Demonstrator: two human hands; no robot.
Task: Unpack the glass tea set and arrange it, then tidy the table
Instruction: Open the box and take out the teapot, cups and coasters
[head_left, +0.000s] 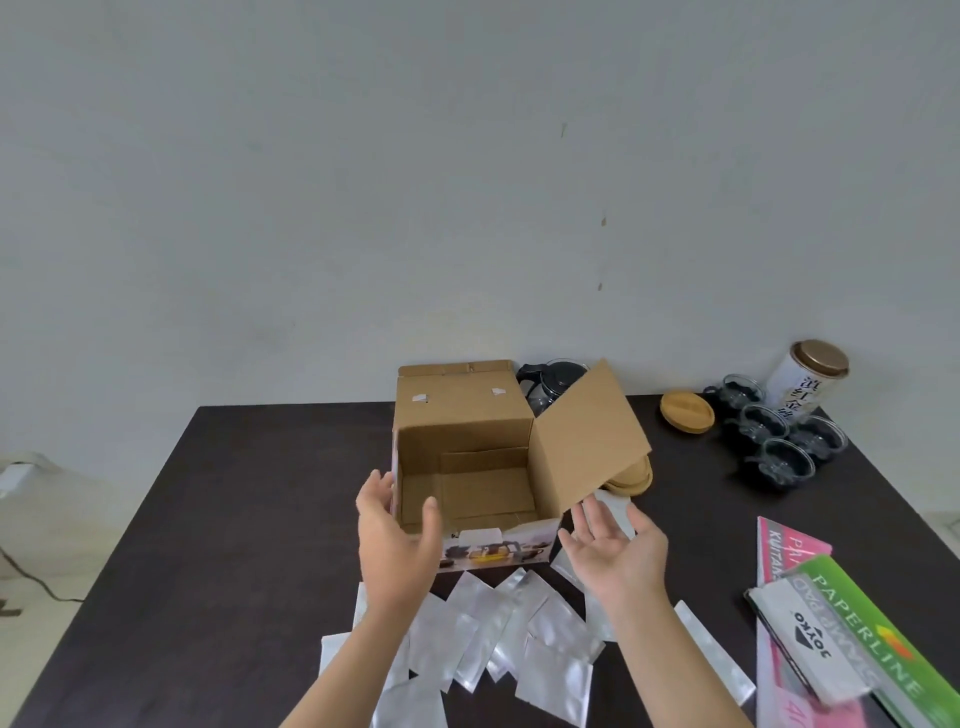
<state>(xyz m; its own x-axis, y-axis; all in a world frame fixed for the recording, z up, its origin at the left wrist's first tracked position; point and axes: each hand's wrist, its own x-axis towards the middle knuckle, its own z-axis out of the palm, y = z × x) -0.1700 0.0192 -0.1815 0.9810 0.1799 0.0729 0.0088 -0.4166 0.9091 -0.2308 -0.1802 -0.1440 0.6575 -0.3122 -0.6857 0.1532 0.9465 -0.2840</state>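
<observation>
Both hands, the left hand (397, 530) and right hand (615, 545), are reaching open and empty for the empty box (467, 467) mid-table, probably to clear it away next.

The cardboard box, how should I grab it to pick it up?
Grab the cardboard box by its two outer side walls, one hand from each side. It looks empty and its top is open, with one flap sticking out to the right, so the flaps would probably bend. The left hand is already by the left wall; the right hand is open nearby.
</observation>
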